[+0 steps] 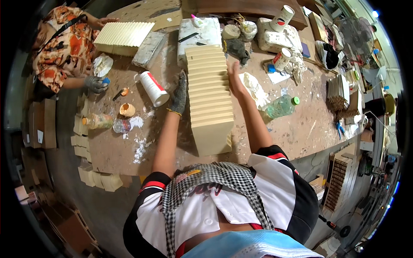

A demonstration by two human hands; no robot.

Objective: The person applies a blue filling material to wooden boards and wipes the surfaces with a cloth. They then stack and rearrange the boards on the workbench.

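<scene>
A long row of stacked cream-coloured boards or flat boxes (210, 92), its top stepped in ridges, extends away from me down the middle of the table. My left hand (178, 94), in a dark grey knit glove, lies along the left side of the row with its fingers stretched forward. On the opposite side is my bare right hand (237, 81), fingers straight and palm turned toward the row. Whether either palm presses on the boards I cannot tell. The far end of the row reaches a paint-smeared white block (189, 41), which carries a dark blade-like tool (188, 37).
Left of my glove lies a white-and-red cup (153, 89). A green-capped bottle (280, 107) and white cloth (254, 90) are on the right. At the far left, a co-worker (64, 47) handles a similar cream stack (123, 38). A dark glove (236, 50) lies beyond my right hand.
</scene>
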